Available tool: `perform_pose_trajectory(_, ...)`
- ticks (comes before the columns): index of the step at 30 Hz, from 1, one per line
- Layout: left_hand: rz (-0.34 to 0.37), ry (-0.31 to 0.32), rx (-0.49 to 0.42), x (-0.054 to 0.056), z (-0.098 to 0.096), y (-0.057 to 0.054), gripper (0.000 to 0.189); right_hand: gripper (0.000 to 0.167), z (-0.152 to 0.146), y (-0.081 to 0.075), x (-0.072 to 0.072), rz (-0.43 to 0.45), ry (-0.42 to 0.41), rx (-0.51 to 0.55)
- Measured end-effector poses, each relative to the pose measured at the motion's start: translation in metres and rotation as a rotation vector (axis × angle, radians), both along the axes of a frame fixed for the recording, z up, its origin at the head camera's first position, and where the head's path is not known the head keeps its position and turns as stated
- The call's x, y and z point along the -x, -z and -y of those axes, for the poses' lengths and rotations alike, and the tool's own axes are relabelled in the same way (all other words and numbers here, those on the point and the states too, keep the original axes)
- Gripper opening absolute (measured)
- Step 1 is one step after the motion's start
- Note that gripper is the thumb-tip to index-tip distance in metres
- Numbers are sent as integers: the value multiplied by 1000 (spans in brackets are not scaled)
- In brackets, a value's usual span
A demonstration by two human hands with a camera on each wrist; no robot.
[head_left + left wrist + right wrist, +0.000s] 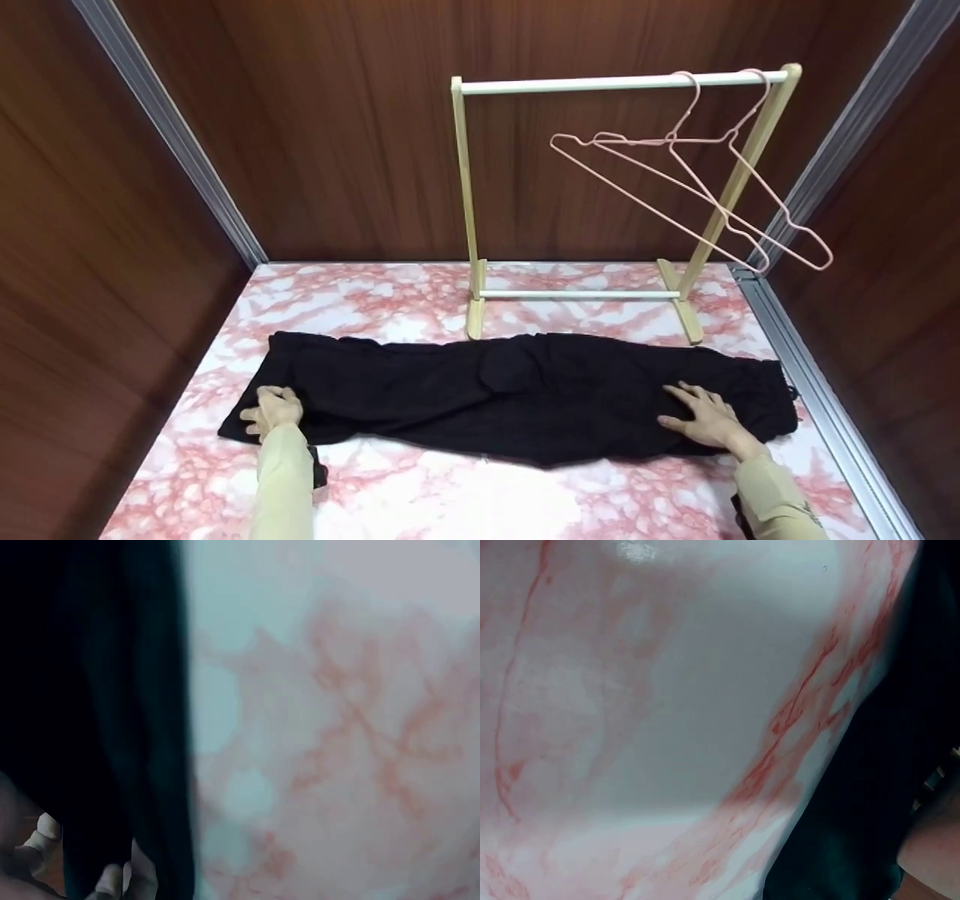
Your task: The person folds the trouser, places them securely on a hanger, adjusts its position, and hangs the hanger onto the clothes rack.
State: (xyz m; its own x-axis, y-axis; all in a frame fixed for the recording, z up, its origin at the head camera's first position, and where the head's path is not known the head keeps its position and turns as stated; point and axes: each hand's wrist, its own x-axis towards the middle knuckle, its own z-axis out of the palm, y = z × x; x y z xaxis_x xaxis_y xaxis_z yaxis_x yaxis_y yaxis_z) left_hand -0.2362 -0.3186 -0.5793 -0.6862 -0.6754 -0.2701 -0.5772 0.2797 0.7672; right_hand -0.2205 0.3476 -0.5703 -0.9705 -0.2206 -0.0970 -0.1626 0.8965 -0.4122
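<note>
Black trousers (450,390) lie lengthwise across the table, one leg over the other, with the gathered waistband (765,397) to the right and the hems to the left. My left hand (274,411) is at the hem end, its fingers bent and pinching the cloth. In the left wrist view, fingertips (112,879) show at the bottom beside a dark fold of the trousers (142,690). Flat on the trousers near the waistband rests my right hand (705,418), fingers spread. The right wrist view shows mostly tabletop, with the trousers (862,787) along its right side.
Behind the trousers stands a wooden rack (466,180) with a white top bar (570,85). Two pink hangers (637,196) hang at its right end. The table (465,502) has a pink-and-white marbled top. Brown panels (337,135) with metal corner strips enclose it.
</note>
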Motion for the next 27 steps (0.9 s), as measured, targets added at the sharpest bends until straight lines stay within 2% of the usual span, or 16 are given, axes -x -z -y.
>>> perform_pose_trajectory(5, -36, -53, -140, -2, 6, -3, 64, 73, -5, 7, 1, -5, 2, 35)
perform_pose_trajectory(7, -47, -68, -157, -3, 10, -4, 70, 73, -7, 9, 1, -8, -5, 38)
perform_pose_trajectory(9, -89, -106, -143, -5, 12, -5, 70, 74, -7, 10, 1, -7, -5, 44)
perform_pose_trajectory(11, -197, -176, -91, -5, 13, -7, 63, 73, -6, 8, 1, -12, -4, 48)
perform_pose_trajectory(14, -444, -296, 50, -5, 13, -11, 47, 72, -4, 5, 0, 1, -1, 37)
perform_pose_trajectory(16, -602, -355, 162, -5, 11, -14, 34, 71, -3, 3, 0, 4, 2, 20)
perform_pose_trajectory(18, -705, -391, 246, -5, 8, -16, 23, 70, -1, 0, 0, 16, 1, 0)
perform_pose_trajectory(19, -723, -399, 274, -6, 6, -16, 20, 70, -1, 0, 0, 19, 1, -8)
perform_pose_trajectory(20, -712, -402, 294, -8, 5, -15, 18, 70, 0, 0, 0, 21, 0, -11)
perform_pose_trajectory(21, -668, -402, 309, -10, 4, -14, 19, 71, 0, 0, 0, 21, -1, -10)
perform_pose_trajectory(23, -515, -371, 345, -14, 3, -9, 24, 72, 0, 1, 0, 22, -7, -1)
perform_pose_trajectory(25, -327, -292, 400, -17, 2, -3, 28, 73, -1, 4, 0, 17, -12, 5)
perform_pose_trajectory(26, -257, -239, 441, -18, 1, 1, 29, 74, -2, 6, -1, 15, -11, 10)
perform_pose_trajectory(27, -217, -182, 483, -17, -2, 4, 30, 74, -2, 7, -1, 14, -6, 16)
